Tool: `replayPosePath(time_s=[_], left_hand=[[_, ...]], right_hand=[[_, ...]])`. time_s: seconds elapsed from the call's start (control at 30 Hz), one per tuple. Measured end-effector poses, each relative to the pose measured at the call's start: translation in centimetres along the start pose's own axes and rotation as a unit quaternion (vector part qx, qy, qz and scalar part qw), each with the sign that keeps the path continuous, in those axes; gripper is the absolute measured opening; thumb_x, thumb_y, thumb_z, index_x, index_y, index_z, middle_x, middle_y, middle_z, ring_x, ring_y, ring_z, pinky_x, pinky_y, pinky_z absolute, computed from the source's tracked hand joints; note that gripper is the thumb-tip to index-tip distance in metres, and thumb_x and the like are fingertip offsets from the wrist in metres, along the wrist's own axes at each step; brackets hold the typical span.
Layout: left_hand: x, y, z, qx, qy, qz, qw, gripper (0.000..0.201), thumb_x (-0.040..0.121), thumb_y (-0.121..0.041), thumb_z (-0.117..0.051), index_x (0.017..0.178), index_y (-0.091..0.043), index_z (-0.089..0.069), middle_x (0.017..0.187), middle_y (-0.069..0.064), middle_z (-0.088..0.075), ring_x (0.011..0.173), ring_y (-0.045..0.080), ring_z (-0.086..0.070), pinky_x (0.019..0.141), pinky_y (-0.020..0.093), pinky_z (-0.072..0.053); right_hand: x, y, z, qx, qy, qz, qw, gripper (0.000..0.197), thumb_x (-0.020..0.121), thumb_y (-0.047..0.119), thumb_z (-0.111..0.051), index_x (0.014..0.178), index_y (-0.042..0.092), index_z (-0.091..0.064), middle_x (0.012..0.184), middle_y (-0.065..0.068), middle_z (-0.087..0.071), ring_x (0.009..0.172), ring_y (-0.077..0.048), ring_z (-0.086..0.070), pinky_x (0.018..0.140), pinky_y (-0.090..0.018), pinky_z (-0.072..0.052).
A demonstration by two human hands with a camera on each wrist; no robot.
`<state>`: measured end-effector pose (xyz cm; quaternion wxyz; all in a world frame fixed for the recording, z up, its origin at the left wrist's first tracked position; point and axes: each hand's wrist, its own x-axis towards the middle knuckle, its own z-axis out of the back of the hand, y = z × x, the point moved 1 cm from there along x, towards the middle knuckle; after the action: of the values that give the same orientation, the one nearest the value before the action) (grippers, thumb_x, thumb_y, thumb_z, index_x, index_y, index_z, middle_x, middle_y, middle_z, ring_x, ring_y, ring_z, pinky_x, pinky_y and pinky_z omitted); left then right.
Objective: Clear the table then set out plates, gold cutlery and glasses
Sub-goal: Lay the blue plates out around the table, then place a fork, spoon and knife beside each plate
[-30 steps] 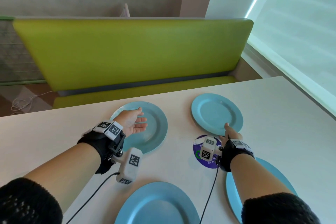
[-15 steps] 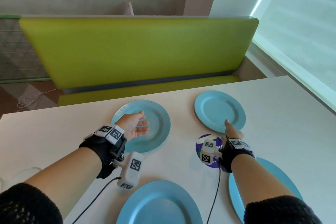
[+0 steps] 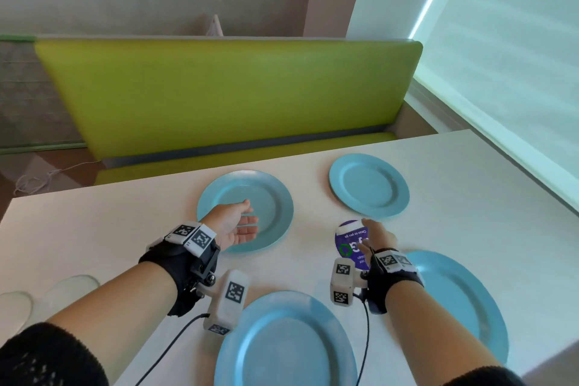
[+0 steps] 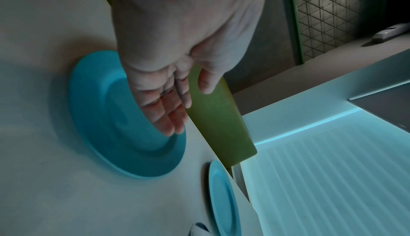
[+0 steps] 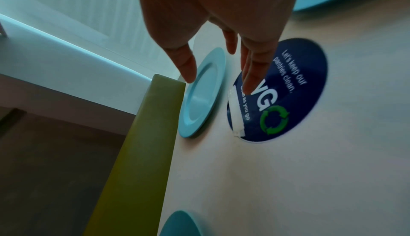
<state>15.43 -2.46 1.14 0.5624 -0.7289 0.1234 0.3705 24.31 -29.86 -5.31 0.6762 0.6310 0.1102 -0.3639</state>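
Four round blue plates (image 3: 369, 185) lie on the pale surface (image 3: 470, 197); no gold cutlery visible; left hand (image 3: 233, 224) and right hand (image 3: 377, 236) empty, fingers loosely extended.

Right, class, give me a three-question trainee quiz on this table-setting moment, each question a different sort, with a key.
1. How many blue plates lie on the table?
2. True or false: the left hand grips a gold fork.
3. The right hand hangs over: A the round purple sticker; B a glass; C the green bench.

Key:
1. Four: far left plate, far right plate, near left plate, near right plate.
2. False; its fingers are straight and hold nothing.
3. A.
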Motion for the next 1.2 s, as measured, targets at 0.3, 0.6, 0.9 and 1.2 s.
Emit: replayPosePath(time_s=[0.3, 0.6, 0.9, 1.2], left_hand=[[-8.1, 4.8, 4.3, 0.052, 0.097, -0.014, 0.994, 0.024, 0.099, -0.027, -0.043, 0.082, -0.010, -0.050, 0.078, 0.008, -0.055, 0.065, 0.021, -0.054, 0.061, 0.031, -0.047], [-17.2, 12.8, 13.8, 0.228, 0.160, -0.045, 0.959, 0.022, 0.099, -0.027, -0.043, 0.099, -0.007, -0.052, 0.080, 0.005, -0.053, 0.061, 0.016, -0.051, 0.059, 0.025, -0.047], [-20.6, 17.7, 22.0, 0.710, 0.065, -0.119, 0.692, 0.045, 0.095, -0.032, -0.041, 0.125, -0.002, -0.056, 0.130, 0.015, -0.058, 0.108, 0.026, -0.057, 0.091, 0.029, -0.044], [-19.4, 21.3, 27.5, 0.774, -0.045, -0.108, 0.622, 0.044, 0.096, -0.022, -0.043, 0.136, -0.005, -0.039, 0.140, 0.012, -0.043, 0.131, 0.027, -0.042, 0.106, 0.032, -0.037]], right_hand=[[-13.2, -5.8, 1.1, 0.008, 0.032, 0.029, 0.999, 0.007, 0.092, 0.011, -0.054, 0.096, 0.006, -0.051, 0.076, -0.007, -0.048, 0.061, -0.018, -0.047, 0.054, -0.029, -0.042], [-28.8, -16.7, -2.2, -0.051, 0.105, 0.022, 0.993, 0.017, 0.093, 0.011, -0.051, 0.077, 0.011, -0.053, 0.075, -0.006, -0.057, 0.061, -0.018, -0.052, 0.055, -0.028, -0.043], [-36.0, -22.8, -5.7, -0.233, 0.161, 0.034, 0.959, 0.005, 0.093, 0.012, -0.051, 0.096, 0.010, -0.054, 0.072, -0.002, -0.054, 0.053, -0.015, -0.050, 0.049, -0.024, -0.041], [-37.9, -25.7, -4.6, -0.277, 0.172, 0.032, 0.945, 0.009, 0.094, 0.015, -0.050, 0.099, 0.010, -0.056, 0.076, -0.003, -0.055, 0.055, -0.015, -0.051, 0.048, -0.024, -0.041]])
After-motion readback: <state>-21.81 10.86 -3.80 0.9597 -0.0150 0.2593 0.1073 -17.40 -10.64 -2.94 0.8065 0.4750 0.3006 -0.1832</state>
